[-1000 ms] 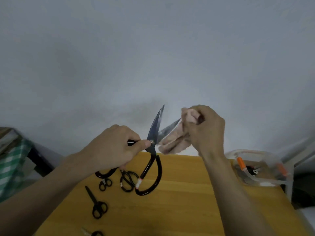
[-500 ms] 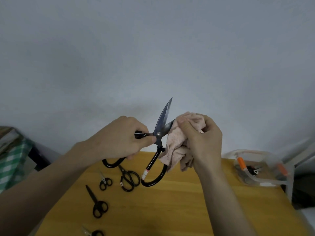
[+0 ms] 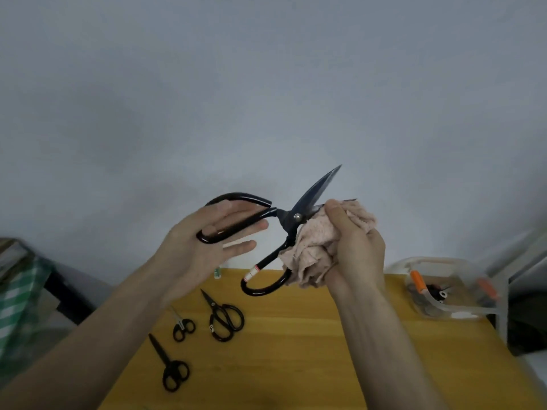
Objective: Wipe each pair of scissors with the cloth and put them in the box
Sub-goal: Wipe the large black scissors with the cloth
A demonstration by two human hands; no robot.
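**Large scissors held open, one blade in cloth**

Left hand (image 3: 204,247): palm up, fingers straight, one handle loop of large black scissors (image 3: 296,217) resting across them. Right hand (image 3: 355,247) grips pink cloth (image 3: 313,253) bunched round lower blade; upper blade bare, pointing up-right. Second loop hangs below cloth, white/red tape on it. Wooden table (image 3: 310,350) w/ three smaller black scissors (image 3: 225,318) at left. Clear plastic box (image 3: 450,291) at right edge, contents unclear.

A plain grey-white wall (image 3: 266,84) fills most of the view. Below it stands a yellow wooden table (image 3: 310,350). At the left edge is a green checked cloth (image 3: 14,306).
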